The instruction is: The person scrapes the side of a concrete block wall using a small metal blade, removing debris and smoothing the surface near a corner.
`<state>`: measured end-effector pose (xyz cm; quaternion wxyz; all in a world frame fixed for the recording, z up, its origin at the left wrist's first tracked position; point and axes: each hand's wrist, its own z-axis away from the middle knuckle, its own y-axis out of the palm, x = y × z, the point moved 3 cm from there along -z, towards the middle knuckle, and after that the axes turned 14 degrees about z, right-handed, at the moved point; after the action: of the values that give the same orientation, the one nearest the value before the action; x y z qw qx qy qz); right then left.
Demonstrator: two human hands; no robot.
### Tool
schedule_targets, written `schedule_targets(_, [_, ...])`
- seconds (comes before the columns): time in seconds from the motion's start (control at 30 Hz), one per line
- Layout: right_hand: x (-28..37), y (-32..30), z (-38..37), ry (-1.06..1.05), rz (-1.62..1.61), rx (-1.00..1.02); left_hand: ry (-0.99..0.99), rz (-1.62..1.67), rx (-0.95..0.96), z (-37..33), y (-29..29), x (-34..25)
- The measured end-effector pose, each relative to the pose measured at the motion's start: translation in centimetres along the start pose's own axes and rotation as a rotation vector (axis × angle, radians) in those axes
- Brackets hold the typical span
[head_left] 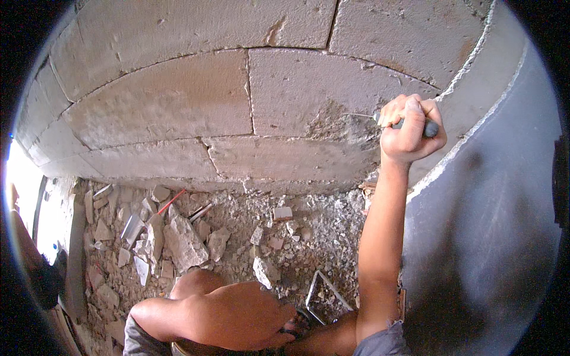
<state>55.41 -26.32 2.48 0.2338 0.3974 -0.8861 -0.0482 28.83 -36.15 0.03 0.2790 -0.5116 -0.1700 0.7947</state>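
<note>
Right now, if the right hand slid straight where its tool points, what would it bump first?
Probably the rough patch in the block wall, left of the right hand; I can't tell whether the tool's tip touches it.

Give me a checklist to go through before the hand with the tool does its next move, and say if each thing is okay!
1. Good hold on the tool: ok. The right hand has its fingers wrapped around the dark handle.
2. Tool pointing at the rough patch: ok. The thin metal end points left, toward it.
3. Tip touching the wall: cannot tell from this view.
4. Glove on the right hand: not ok. It is bare.
5. Ground free of rubble: not ok. Broken pieces lie all along the wall's foot.
6. Left hand free: cannot tell. It isn't clear enough to see.
</note>
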Motion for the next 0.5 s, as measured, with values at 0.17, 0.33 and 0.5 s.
schedule_targets(0.17, [4.8,-0.4,-1.6,-0.055,-0.252,0.025,0.192,0.069,-0.1,0.3,1.4,0.8])
schedule_targets(0.33, [-1.6,-0.3,-0.2,-0.092,0.013,0.005,0.011,-0.041,-0.01,-0.1,0.3,-0.6])
schedule_targets(0.5, [1.1,-0.6,-1.2,0.048,-0.135,0.015,0.06,-0.065,-0.045,-0.1,0.7,0.1])
